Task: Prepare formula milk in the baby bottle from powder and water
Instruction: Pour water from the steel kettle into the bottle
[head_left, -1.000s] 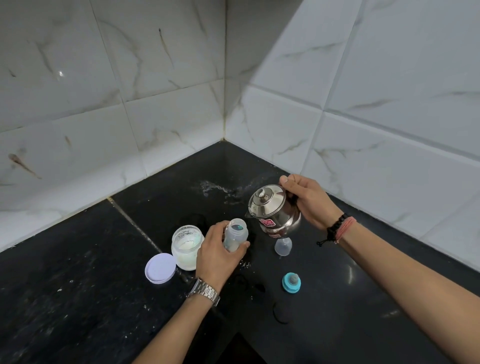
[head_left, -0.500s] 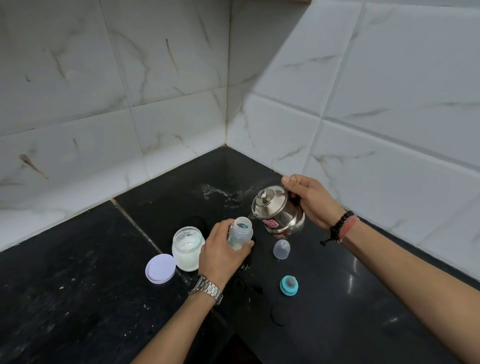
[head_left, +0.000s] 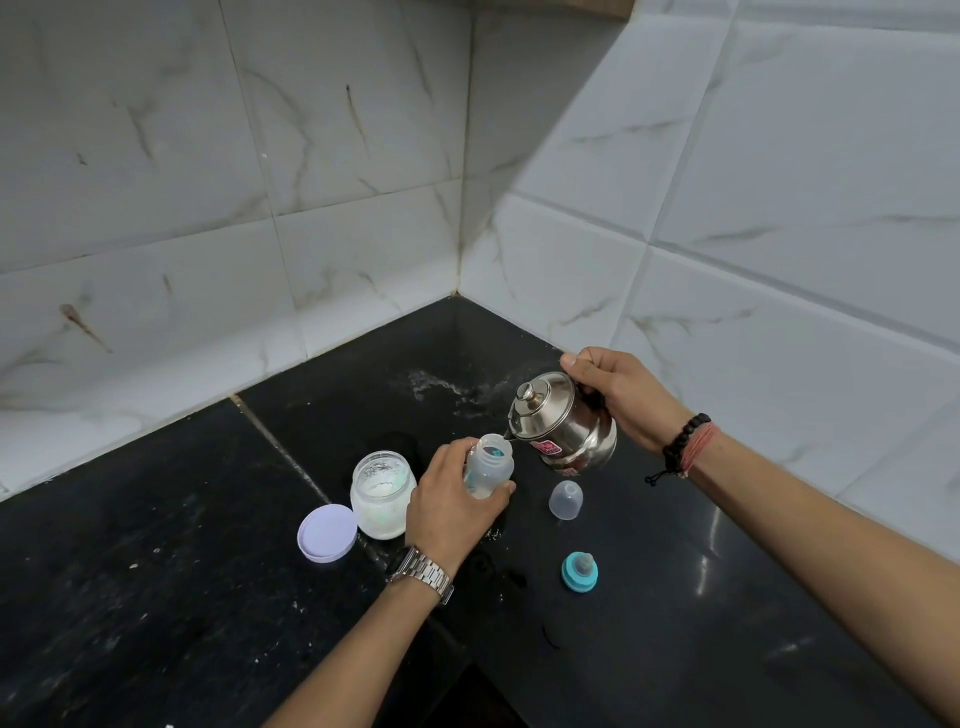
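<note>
Since the earlier frame, the steel kettle has been tipped further and brought closer, so that its spout is now met with the rim of the baby bottle. That bottle is held upright and uncapped, just above or on the black tabletop; which of the two cannot be told, as its base is hidden by the left hand, whose fingers and thumb are wrapped around the lower body. The kettle is gripped at its handle by the right hand, closed firmly, with the lid knob turned toward the camera and a red label seen on the belly. Whether water is flowing cannot be made out. Just left of the bottle, an open glass jar of white powder is stood, and its pale lilac lid is laid flat beside it, touching or nearly touching the jar's base. A clear dome cap is set upright below the kettle, and nearer the camera the teal collar with its teat is rested on the tabletop, apart from the cap. A metal watch is worn on the left wrist, and a bead bracelet with threads on the right. White marbled tiles are seen behind, meeting at a corner.
</note>
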